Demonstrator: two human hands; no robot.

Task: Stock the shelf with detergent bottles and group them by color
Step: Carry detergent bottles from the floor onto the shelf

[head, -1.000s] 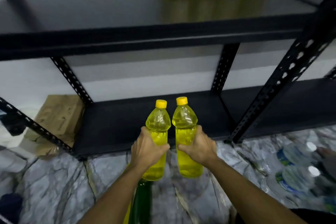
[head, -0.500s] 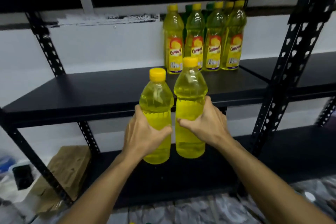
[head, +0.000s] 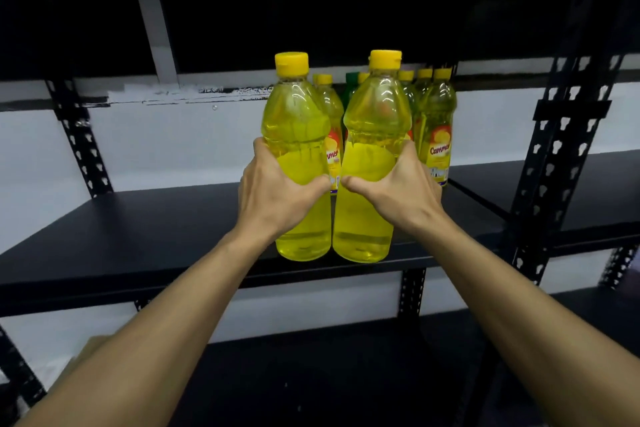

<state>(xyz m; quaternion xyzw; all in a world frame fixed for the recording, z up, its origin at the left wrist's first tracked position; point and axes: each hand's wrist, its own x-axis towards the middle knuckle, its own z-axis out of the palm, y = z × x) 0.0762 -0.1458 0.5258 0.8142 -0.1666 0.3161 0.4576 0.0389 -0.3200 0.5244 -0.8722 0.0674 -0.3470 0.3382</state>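
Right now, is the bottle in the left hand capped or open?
Capped: a yellow cap sits on the neck of the yellow bottle that the left hand grips.

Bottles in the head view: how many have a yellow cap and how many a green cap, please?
Yellow-cap bottles: 7 (1 in the left hand, 1 in the right hand, 5 standing on the shelf)
Green-cap bottle: 1 (on the shelf, mostly hidden)
Total: 8 visible; others may be hidden behind.

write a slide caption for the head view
Both hands bring two yellow bottles to the black shelf, before shelved yellow bottles.
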